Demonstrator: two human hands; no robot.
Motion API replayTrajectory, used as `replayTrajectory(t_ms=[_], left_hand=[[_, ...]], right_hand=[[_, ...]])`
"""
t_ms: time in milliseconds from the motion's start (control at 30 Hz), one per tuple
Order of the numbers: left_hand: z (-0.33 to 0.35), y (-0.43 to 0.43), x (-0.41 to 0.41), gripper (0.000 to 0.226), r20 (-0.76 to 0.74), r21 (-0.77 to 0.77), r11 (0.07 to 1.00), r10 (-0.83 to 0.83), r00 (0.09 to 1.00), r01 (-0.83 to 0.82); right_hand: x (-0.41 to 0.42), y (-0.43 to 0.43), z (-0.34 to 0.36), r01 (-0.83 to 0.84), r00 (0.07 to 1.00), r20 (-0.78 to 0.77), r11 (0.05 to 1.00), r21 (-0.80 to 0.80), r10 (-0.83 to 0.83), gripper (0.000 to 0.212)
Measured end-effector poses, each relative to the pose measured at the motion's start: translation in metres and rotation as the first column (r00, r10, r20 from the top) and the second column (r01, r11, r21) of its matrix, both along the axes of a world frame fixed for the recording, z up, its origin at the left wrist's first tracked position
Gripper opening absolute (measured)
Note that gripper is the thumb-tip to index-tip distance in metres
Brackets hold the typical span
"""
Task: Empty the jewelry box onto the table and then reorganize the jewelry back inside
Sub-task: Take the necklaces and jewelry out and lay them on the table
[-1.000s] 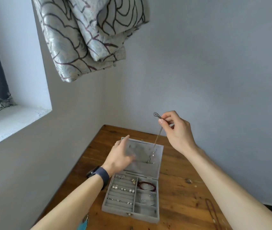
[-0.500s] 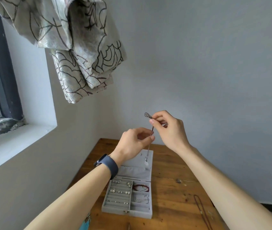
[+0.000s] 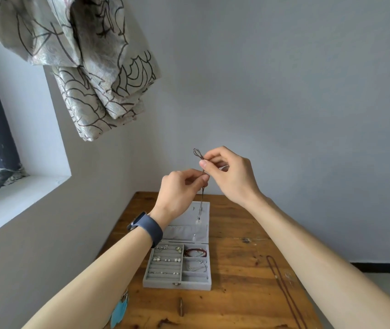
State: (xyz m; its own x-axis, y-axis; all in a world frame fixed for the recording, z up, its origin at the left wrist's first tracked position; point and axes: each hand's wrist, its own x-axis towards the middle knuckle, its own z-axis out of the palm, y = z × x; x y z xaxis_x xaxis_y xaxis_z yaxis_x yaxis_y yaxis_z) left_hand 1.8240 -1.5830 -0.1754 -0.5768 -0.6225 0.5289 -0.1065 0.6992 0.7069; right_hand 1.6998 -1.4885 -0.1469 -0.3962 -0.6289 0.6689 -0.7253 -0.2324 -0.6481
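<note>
Both hands pinch one necklace (image 3: 203, 186): right hand (image 3: 229, 176) near its top loop, left hand (image 3: 179, 188) just below, likely straightening it above the box (image 3: 177, 269).

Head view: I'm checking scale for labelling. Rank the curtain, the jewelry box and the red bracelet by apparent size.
1. curtain, possibly nearer the camera
2. jewelry box
3. red bracelet, inside it
</note>
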Motion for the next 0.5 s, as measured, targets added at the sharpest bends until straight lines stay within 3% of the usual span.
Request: replayTrajectory(t_ms=[133, 200, 300, 400, 500], left_hand=[[-0.009, 0.004, 0.015, 0.021, -0.067, 0.124, 0.992, -0.02, 0.998, 0.028], [-0.013, 0.007, 0.023, 0.022, -0.092, 0.189, 0.98, -0.052, 0.994, 0.069], [-0.02, 0.008, 0.035, 0.024, -0.138, 0.268, 0.957, -0.075, 0.988, 0.11], [-0.026, 0.009, 0.044, 0.025, -0.161, 0.324, 0.938, -0.071, 0.984, 0.121], [-0.033, 0.01, 0.054, 0.027, -0.162, 0.362, 0.924, -0.072, 0.984, 0.127]], right_hand=[[-0.005, 0.006, -0.02, 0.014, 0.995, 0.094, 1.0, -0.009, -0.013, 0.013], [-0.009, 0.005, -0.042, 0.018, 0.977, 0.212, 0.999, 0.038, -0.025, 0.017], [-0.017, -0.006, -0.094, 0.0, 0.919, 0.384, 0.973, 0.233, -0.092, 0.016], [-0.019, -0.017, -0.15, 0.001, 0.908, 0.365, 0.872, 0.49, -0.206, 0.02], [-0.01, -0.025, -0.187, -0.115, 0.826, 0.498, 0.787, 0.607, -0.263, 0.027]])
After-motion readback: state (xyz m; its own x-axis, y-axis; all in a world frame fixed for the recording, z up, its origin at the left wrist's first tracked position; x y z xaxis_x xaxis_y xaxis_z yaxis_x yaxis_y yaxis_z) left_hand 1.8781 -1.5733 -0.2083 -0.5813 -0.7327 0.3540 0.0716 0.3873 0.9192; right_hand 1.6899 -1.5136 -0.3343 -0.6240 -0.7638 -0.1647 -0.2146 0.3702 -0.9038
